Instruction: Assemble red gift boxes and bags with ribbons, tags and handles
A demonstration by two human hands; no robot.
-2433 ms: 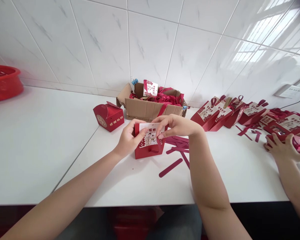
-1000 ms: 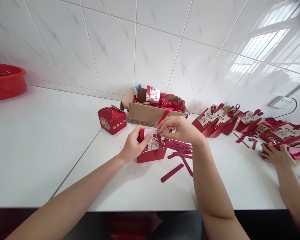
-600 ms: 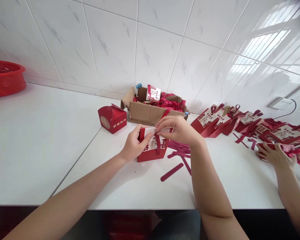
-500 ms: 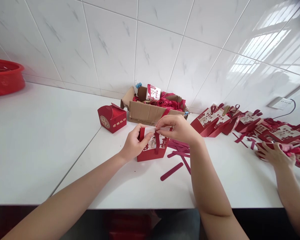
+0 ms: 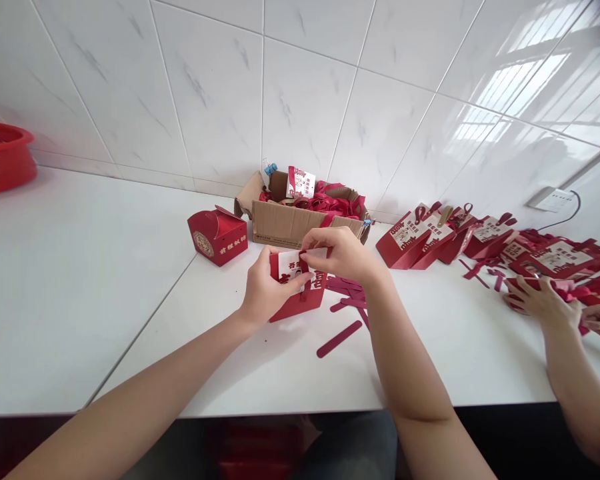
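A red box with a white printed front (image 5: 295, 307) stands on the white table, between my hands. My left hand (image 5: 270, 287) grips its left side, thumb pressed on the front near the dark red strap (image 5: 305, 283). Pinched at the box's top edge, the fingers of my right hand (image 5: 335, 250) hold the upper end of that strap. Loose dark red strips (image 5: 339, 339) lie to the right of the box, partly behind my right forearm.
Behind stands an open cardboard box (image 5: 285, 223) of red ribbons. A red box (image 5: 219, 237) sits left of it, a red basin (image 5: 5, 160) far left. Finished-looking red boxes (image 5: 405, 240) line the right, where another person's hands (image 5: 550, 310) handle red items.
My left thumb has shifted lower on the box front, uncovering more of the white print. The whole view has moved slightly. At the right, the other person's hands have moved a little apart.
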